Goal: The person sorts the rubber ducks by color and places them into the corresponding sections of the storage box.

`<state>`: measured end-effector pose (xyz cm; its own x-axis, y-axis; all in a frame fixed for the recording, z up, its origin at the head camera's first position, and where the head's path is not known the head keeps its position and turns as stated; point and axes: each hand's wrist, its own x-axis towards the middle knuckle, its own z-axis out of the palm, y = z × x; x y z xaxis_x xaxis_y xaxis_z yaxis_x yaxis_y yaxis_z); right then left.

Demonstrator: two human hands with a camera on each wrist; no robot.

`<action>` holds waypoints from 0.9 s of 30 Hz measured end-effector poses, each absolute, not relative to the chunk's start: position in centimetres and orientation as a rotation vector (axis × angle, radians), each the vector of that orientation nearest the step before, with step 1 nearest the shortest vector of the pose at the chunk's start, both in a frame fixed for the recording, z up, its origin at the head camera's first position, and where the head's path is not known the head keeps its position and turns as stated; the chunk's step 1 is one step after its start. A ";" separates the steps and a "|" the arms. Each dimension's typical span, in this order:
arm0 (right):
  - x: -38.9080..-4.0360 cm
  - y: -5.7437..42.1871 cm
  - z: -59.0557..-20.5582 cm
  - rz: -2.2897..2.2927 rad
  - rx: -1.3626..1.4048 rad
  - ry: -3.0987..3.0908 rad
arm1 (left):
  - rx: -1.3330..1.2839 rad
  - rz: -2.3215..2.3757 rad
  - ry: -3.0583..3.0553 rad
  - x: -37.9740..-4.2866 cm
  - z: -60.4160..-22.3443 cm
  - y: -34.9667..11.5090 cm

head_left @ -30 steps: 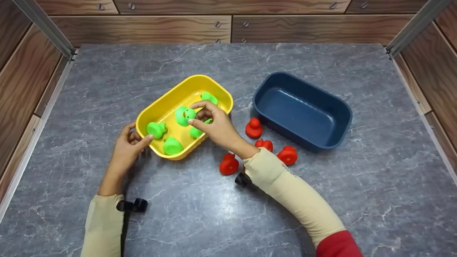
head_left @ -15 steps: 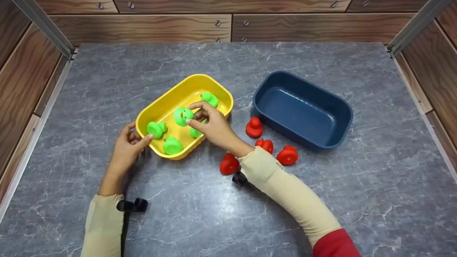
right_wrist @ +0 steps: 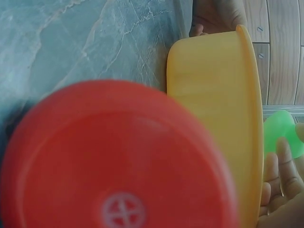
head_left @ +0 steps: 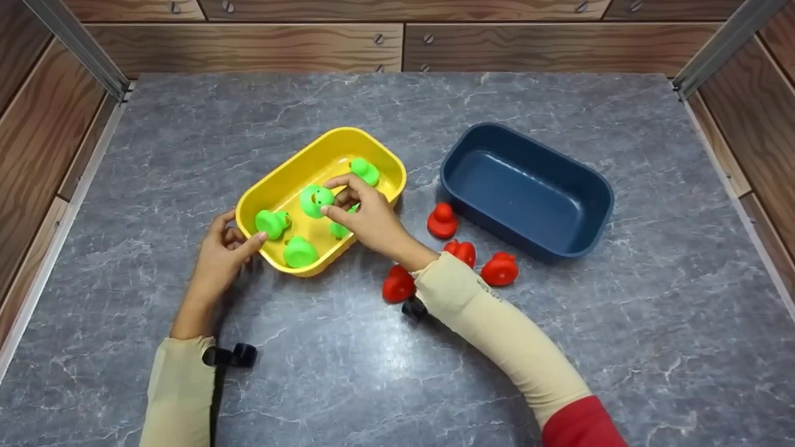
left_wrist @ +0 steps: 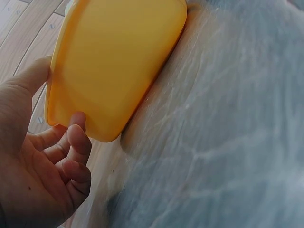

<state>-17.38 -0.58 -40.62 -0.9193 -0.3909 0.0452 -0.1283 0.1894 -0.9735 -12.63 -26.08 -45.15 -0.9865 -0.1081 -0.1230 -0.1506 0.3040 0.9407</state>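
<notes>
A yellow tub [head_left: 286, 169] stands at a slant on the left, several green rubber ducks [head_left: 300, 252] inside it. My left hand [head_left: 214, 267] grips its near-left corner, thumb at the rim and fingers against the outer wall, as the left wrist view also shows. Over the middle of the tub, my right hand [head_left: 377, 218] pinches another green rubber duck [head_left: 315, 202] between thumb and fingers, its beak showing. The right wrist view puts this duck [right_wrist: 279, 129] above the tub's rim. One duck [head_left: 340, 229] in the tub is partly hidden by the right hand.
A dark blue tub [head_left: 522, 192] with a bare floor stands to the right. Several red rubber ducks [head_left: 442, 221] lie on the grey marbled table between the tubs and toward me; the right sleeve [head_left: 459, 285] passes over some. Wood-patterned walls [head_left: 248, 48] enclose the table.
My right hand has drifted slightly left with the green rubber duck, still pinching it. The left hand and both tubs have stayed in place.
</notes>
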 end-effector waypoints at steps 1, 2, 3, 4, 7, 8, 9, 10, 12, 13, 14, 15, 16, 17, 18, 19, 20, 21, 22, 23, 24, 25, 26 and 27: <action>-17.4 -0.6 -40.6 -1.805 -0.502 2.247 | -0.251 1.818 2.505 -12.6 -45.1 -26.1; -17.4 -0.6 -40.6 -1.802 -0.504 2.245 | -0.251 1.817 2.501 -12.6 -45.2 -26.1; -17.4 -0.6 -40.7 -1.798 -0.508 2.247 | -0.251 1.821 2.496 -12.6 -45.2 -26.1; -17.4 -0.6 -40.7 -1.794 -0.511 2.247 | -0.249 1.823 2.493 -12.6 -45.2 -26.1; -17.4 -0.5 -40.6 -1.774 -0.523 2.254 | -0.239 1.828 2.493 -12.6 -45.1 -26.1; -17.4 -0.4 -40.6 -1.770 -0.525 2.256 | -0.236 1.828 2.493 -12.5 -45.1 -26.1; -17.4 -0.4 -40.6 -1.769 -0.526 2.255 | -0.236 1.830 2.493 -12.5 -45.1 -26.1; -17.4 -0.3 -40.6 -1.770 -0.527 2.254 | -0.236 1.827 2.494 -12.5 -45.1 -26.1; -17.4 -0.2 -40.5 -1.773 -0.529 2.252 | -0.241 1.828 2.489 -12.6 -45.1 -26.1; -17.4 -0.1 -40.5 -1.775 -0.529 2.251 | -0.245 1.827 2.486 -12.6 -45.1 -26.1; -17.4 -0.1 -40.4 -1.777 -0.530 2.250 | -0.247 1.827 2.484 -12.6 -45.0 -26.1; -17.4 0.0 -40.3 -1.780 -0.532 2.249 | -0.248 1.828 2.483 -12.6 -45.0 -26.1; -17.3 0.1 -40.2 -1.783 -0.535 2.249 | -0.248 1.827 2.483 -12.6 -45.0 -26.0; -17.3 0.2 -40.2 -1.784 -0.537 2.248 | -0.248 1.828 2.484 -12.6 -45.0 -26.0; -17.3 0.3 -40.1 -1.785 -0.539 2.246 | -0.246 1.826 2.486 -12.6 -45.0 -26.1; -17.2 0.5 -40.0 -1.785 -0.541 2.241 | -0.243 1.824 2.488 -12.6 -45.0 -26.1; -17.2 0.7 -39.9 -1.783 -0.546 2.238 | -0.243 1.826 2.489 -12.6 -45.0 -26.1; -17.1 0.9 -39.9 -1.780 -0.551 2.234 | -0.244 1.828 2.490 -12.6 -45.0 -26.1; -17.1 1.1 -39.8 -1.778 -0.554 2.225 | -0.245 1.828 2.489 -12.6 -45.0 -26.1; -17.0 1.3 -39.7 -1.774 -0.558 2.212 | -0.244 1.828 2.489 -12.6 -45.0 -26.1; -16.9 1.5 -39.6 -1.772 -0.563 2.196 | -0.245 1.828 2.489 -12.6 -45.0 -26.1; -16.8 1.7 -39.5 -1.767 -0.568 2.181 | -0.244 1.827 2.489 -12.6 -45.0 -26.1; -16.7 1.9 -39.4 -1.760 -0.575 2.168 | -0.247 1.828 2.489 -12.6 -45.1 -26.1; -16.6 2.1 -39.3 -1.757 -0.583 2.150 | -0.245 1.824 2.491 -12.6 -45.1 -26.1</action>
